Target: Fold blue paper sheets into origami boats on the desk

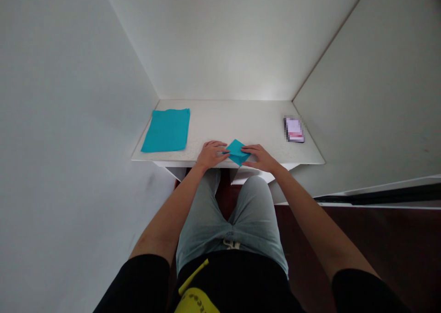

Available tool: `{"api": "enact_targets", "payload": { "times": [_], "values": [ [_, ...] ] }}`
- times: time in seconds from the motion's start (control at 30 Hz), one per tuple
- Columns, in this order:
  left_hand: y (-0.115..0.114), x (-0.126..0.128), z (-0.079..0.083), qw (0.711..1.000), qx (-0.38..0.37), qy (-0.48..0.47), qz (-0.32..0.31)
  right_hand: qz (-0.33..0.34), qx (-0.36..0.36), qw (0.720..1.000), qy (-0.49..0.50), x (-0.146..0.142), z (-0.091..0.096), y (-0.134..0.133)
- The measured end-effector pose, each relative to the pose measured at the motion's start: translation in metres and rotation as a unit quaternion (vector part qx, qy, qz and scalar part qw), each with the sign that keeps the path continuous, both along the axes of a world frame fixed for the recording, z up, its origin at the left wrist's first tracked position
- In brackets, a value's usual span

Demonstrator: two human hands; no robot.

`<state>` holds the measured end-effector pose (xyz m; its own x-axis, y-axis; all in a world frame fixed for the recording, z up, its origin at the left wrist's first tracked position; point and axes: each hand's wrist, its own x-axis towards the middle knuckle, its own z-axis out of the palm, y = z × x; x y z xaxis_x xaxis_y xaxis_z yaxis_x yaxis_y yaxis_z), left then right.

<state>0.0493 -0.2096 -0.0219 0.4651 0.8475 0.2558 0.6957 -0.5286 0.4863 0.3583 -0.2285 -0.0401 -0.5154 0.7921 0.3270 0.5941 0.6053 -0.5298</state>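
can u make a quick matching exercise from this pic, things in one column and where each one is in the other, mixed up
Things:
1. large flat teal sheet
2. folded teal piece
3. pixelated rectangular item
4. right hand

Places:
a. right end of the white table
b. touching the folded teal piece's right side
c. left end of the white table
d. between the right hand and left hand

Pairs: 1-c, 2-d, 3-a, 4-b
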Motion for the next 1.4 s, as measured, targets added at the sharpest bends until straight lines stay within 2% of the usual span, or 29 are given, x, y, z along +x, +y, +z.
{"api": "enact_targets", "payload": {
  "times": [0.2, 0.33, 0.5, 0.63, 0.7, 0.83, 0.93, 1.4],
  "values": [
    [0.004, 0.001, -0.003, 0.999, 0.000, -0.034, 0.035, -0.138, -0.031, 0.988, 0.063, -0.004, -0.009, 0.005],
    [0.005, 0.005, -0.001, 0.998, -0.005, -0.029, 0.064, -0.179, -0.035, 0.980, 0.085, -0.011, -0.017, 0.011],
    [0.002, 0.008, 0.002, 0.995, -0.006, -0.015, 0.095, -0.219, 0.009, 0.974, 0.056, -0.016, -0.017, 0.014],
    [0.001, 0.008, 0.000, 0.997, -0.008, 0.002, 0.079, -0.274, 0.062, 0.960, -0.005, -0.035, -0.009, 0.000],
    [0.001, 0.007, -0.001, 0.997, -0.007, 0.009, 0.077, -0.253, 0.075, 0.964, -0.033, -0.054, -0.006, -0.012],
    [0.003, 0.006, -0.005, 0.997, -0.001, 0.018, 0.081, -0.139, 0.060, 0.986, -0.065, -0.091, -0.009, -0.034],
    [0.004, 0.006, -0.006, 0.996, 0.000, 0.021, 0.083, -0.117, 0.049, 0.989, -0.076, -0.098, -0.014, -0.041],
    [0.002, 0.007, 0.000, 0.996, -0.021, 0.033, 0.086, -0.148, 0.034, 0.976, -0.154, -0.022, -0.011, -0.043]
  ]
}}
